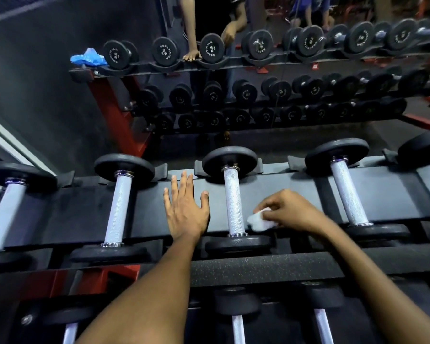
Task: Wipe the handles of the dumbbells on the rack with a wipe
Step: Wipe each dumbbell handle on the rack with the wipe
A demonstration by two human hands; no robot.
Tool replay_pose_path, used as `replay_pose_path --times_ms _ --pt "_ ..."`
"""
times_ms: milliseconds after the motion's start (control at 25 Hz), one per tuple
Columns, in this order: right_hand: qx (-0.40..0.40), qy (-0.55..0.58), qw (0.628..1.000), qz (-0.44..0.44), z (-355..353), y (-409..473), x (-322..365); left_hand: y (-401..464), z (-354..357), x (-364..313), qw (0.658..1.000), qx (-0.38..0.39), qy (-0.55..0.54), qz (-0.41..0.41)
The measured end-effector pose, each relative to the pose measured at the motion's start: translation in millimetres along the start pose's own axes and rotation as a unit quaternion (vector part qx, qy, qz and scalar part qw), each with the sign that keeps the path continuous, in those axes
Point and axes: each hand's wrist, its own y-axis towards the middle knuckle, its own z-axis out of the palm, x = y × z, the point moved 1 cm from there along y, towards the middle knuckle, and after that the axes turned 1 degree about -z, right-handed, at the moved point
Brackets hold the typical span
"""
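1. The left hand is lying flat at the centre of the frame, fingers straight and spread, palm down on the dark shelf of the rack. It is holding nothing.
2. The right hand is sitting right of centre with its fingers curled, pinching a small white wipe.
3. The wipe is sitting just beside the lower right of the centre dumbbell handle, close to the near weight plate. Whether the wipe is touching the handle cannot be told.
4. The centre dumbbell handle is lying between the two hands, running from near edge to far edge of the shelf, with a black plate at each end.
5. Further dumbbells are resting on the same shelf: one handle left of the flat hand and one right of the curled hand.
6. A lower tier at the bottom of the frame is carrying more dumbbells, partly hidden by both forearms.
7. A mirror is filling the upper half of the frame, reflecting the rack.
8. A crumpled blue item is lying at the upper left, at the end of the reflected top tier.
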Motion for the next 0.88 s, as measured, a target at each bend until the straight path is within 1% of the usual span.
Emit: replay_pose_path --times_ms 40,80,120,160,200,280,320,400,440,480,600,720,760,800,840,880 --pt "0.047 0.093 0.994 0.012 16.5 3.6 4.7 0.3 0.0 0.0 1.000 -0.002 0.000 -0.001" --pt "0.107 0.197 0.974 0.022 32.8 8.3 5.8 0.5 -0.3 0.1 1.000 -0.003 0.000 -0.001" --pt "0.147 0.281 0.948 0.033 42.1 9.4 4.6 0.1 -0.9 0.0 1.000 -0.002 0.000 0.000" --pt "0.165 0.329 0.929 0.042 42.9 10.7 -0.3 -0.9 -1.2 0.0 1.000 -0.002 -0.001 0.000" --pt "0.168 0.341 0.924 0.047 38.3 12.7 -7.7 -1.7 -1.4 -0.3 1.000 -0.002 -0.002 0.000" --pt "0.160 0.334 0.927 0.057 29.3 15.8 -18.0 -0.7 -1.4 -0.8 1.000 -0.004 -0.003 0.001" --pt "0.172 0.349 0.920 0.058 30.1 16.7 -19.3 0.0 -1.2 -0.7 1.000 -0.006 -0.003 0.001" --pt "0.224 0.415 0.880 0.055 42.2 19.3 -19.8 0.1 -0.8 -0.3 1.000 -0.008 -0.003 0.002" --pt "0.237 0.443 0.863 0.050 47.4 18.6 -20.2 -0.3 -1.0 -0.4 1.000 -0.007 -0.003 0.001" --pt "0.239 0.452 0.858 0.046 48.8 17.8 -23.0 -0.8 -1.1 -0.6 1.000 -0.005 -0.004 0.001" --pt "0.212 0.421 0.881 0.036 35.9 15.3 -29.0 -0.3 -0.9 -0.5 1.000 -0.001 0.000 -0.001" --pt "0.229 0.432 0.872 0.032 40.8 13.6 -17.0 1.4 -1.4 -1.0 1.000 -0.001 0.006 -0.001" --pt "0.204 0.409 0.888 0.045 43.9 12.8 -10.7 0.6 -1.6 -1.2 1.000 0.000 0.005 -0.001" --pt "0.162 0.351 0.920 0.056 41.5 10.2 -2.9 -0.3 -1.5 -1.3 1.000 0.001 0.006 -0.001" --pt "0.117 0.257 0.957 0.063 33.2 7.0 5.1 0.0 -1.4 -1.4 1.000 0.003 0.008 -0.001" --pt "0.082 0.143 0.985 0.058 22.9 3.1 12.2 0.6 -1.1 -1.2 1.000 0.003 0.009 -0.001"
